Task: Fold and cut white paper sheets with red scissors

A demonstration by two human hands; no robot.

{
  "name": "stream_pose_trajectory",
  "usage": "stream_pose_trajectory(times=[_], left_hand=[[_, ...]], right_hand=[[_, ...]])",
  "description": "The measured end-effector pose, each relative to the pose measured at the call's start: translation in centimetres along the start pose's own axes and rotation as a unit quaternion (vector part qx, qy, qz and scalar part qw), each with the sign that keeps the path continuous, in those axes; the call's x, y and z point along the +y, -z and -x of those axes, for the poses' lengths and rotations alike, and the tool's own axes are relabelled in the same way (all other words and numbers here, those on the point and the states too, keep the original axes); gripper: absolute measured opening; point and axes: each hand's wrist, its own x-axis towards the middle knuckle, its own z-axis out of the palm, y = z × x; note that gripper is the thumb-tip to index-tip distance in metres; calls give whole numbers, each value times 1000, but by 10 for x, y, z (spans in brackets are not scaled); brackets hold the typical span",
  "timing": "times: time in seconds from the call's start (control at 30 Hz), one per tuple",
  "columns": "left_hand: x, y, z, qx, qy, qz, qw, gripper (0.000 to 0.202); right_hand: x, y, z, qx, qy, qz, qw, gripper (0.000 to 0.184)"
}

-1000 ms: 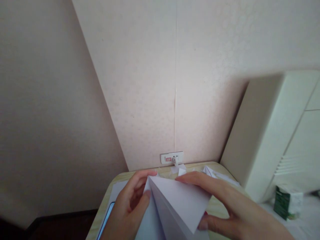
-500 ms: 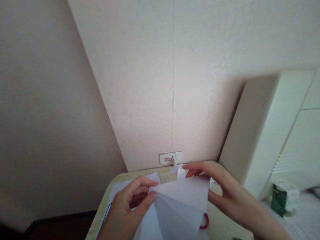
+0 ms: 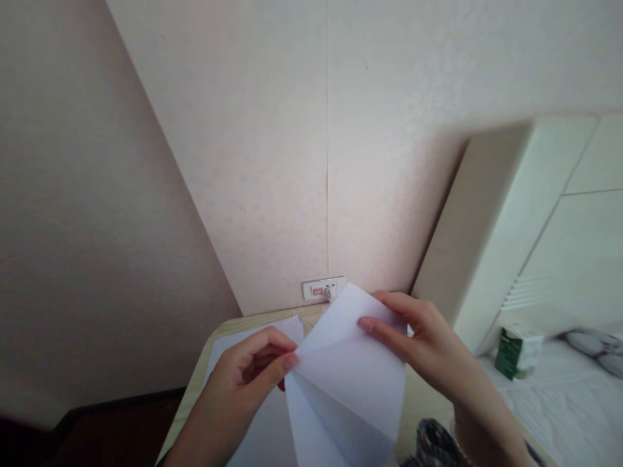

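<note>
I hold the folded white paper [image 3: 348,379] in front of me, low in my view and above the worktop [image 3: 195,399], with one corner pointing up to 12 o'clock and its creased layers fanning open towards 5 o'clock. My left hand [image 3: 246,383] is at the paper's 9 o'clock, the fingers clamped on its edge where the creases meet, thumb pressed against the forefinger. My right hand [image 3: 428,334] is at 2 o'clock, its fingers clamped on the upper right side, thumb flat on the front face and the rest reaching behind. Loose white sheets [image 3: 270,421] lie on the worktop at 8 o'clock, under my left hand. At 11 o'clock, just beyond the paper, a socket [image 3: 316,289] with a plug in it sits on the wall [image 3: 272,162]. Well apart at 3 o'clock, a green and white carton [image 3: 518,352] stands near a pair of glasses [image 3: 591,340].
</note>
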Motion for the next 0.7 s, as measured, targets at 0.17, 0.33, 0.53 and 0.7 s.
stream_pose_trajectory(times=[0.17, 0.33, 0.53, 0.7], left_hand=[[-8, 5, -5, -27, -19, -42, 999, 14], [-9, 10, -6, 11, -27, -36, 999, 12], [-4, 12, -1, -5, -22, -27, 999, 6], [-1, 14, 1, -66, -34, -15, 997, 2]], right_hand=[[-1, 3, 1, 3, 11, -79, 997, 16], [-3, 5, 2, 58, 5, -220, 974, 9], [-8, 0, 3, 119, 3, -299, 947, 4], [-7, -2, 3, 147, -4, -310, 939, 6]])
